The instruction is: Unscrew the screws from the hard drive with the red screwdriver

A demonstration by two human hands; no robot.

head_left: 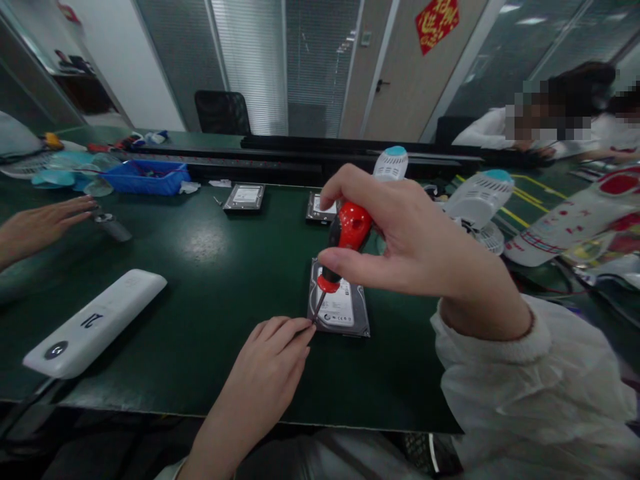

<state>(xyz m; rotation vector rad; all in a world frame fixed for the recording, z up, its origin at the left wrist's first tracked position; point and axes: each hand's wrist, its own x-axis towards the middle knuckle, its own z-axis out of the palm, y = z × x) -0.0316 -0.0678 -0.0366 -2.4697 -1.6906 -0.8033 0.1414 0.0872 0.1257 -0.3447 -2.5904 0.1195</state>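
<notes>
Right hand [405, 233] grips red-and-black screwdriver [354, 225] over hard drive [345, 308]
Left hand [273, 363] bunches at its near corner, hold unclear; the drive looks rigid, dense, best held by its edges.

the right hand [405, 237] is bare. just behind it, circling the wrist, sits a thick off-white cuff [495, 340] with a soft, fuzzy-looking surface. further back from that hand spreads a loose white sleeve [530, 393], thin, puffy and creased. the left hand [273, 357] is bare too, a sliver of pale sleeve edge [169, 471] well behind it.
</notes>
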